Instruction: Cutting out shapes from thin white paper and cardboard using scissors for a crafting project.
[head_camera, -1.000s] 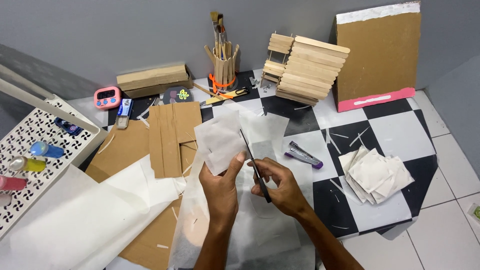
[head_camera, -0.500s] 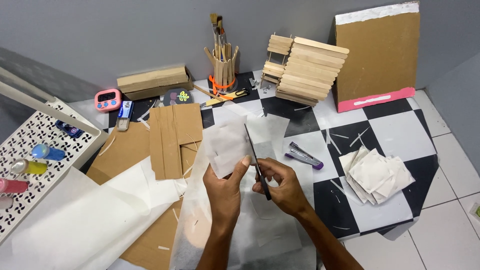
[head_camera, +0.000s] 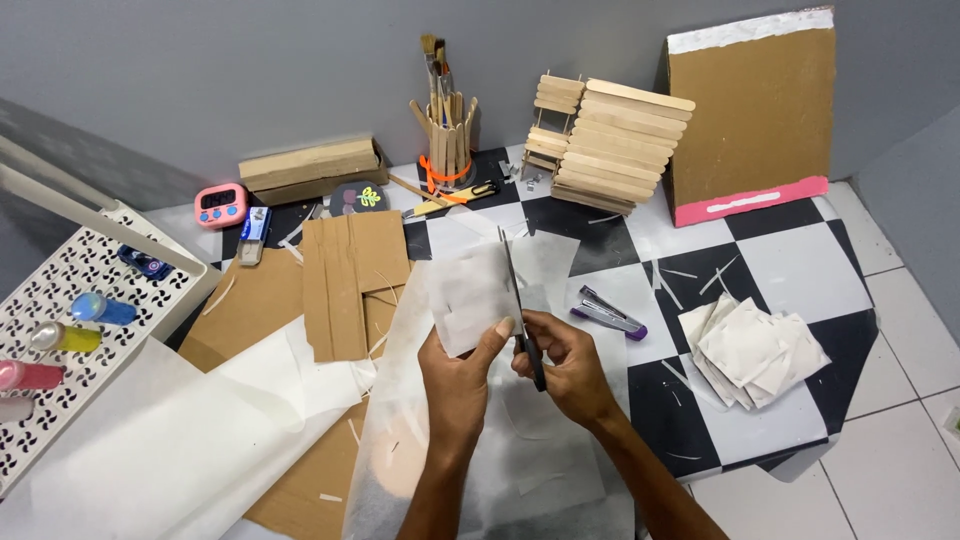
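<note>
The checkered mat covers the floor in front of you, its near right corner folded under and partly out of sight. At the near left, a large sheet of translucent paper runs off the bottom and left edges, so you cannot see its full extent. Flattened cardboard lies beneath it, mostly covered on its near side. A second translucent sheet spreads under your forearms and hides the mat there.

A brown board with a pink lower edge leans against the far wall on the right. Left of it stands a structure of wooden sticks; how it is joined is hard to make out. A perforated white rack is cut off at the left edge.

Your left hand pinches a small paper piece at its near edge, thumb on top, holding it raised over the middle of the mat. Your right hand is closed round the handles of the scissors; the handles are hidden in your grip. The blades point away from you along the right edge of the piece; whether they are parted cannot be told.

A stack of cut paper squares lies to the right, with a purple stapler between it and your hands.
</note>
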